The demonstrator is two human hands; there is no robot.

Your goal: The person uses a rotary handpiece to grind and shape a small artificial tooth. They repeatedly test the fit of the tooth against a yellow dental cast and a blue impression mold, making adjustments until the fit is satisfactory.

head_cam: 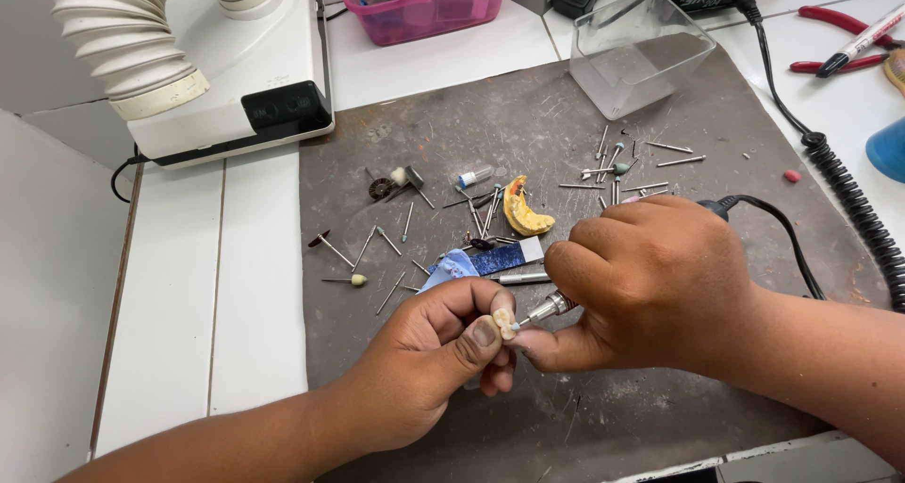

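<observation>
One slip: your left hand (429, 351) pinches the small tooth piece (505, 323); your right hand's (650, 285) gripped rotary handpiece (550, 307), entering from three o'clock, could nick your thumb.

both forearms come in from bottom edge, bare. left hand (429, 360) curled, thumb and forefinger pinched together at the tips, other fingers folded under. right hand (650, 280) closed in a fist-like grip, knuckles up, thumb low, its fingertips touching the left hand's.
</observation>
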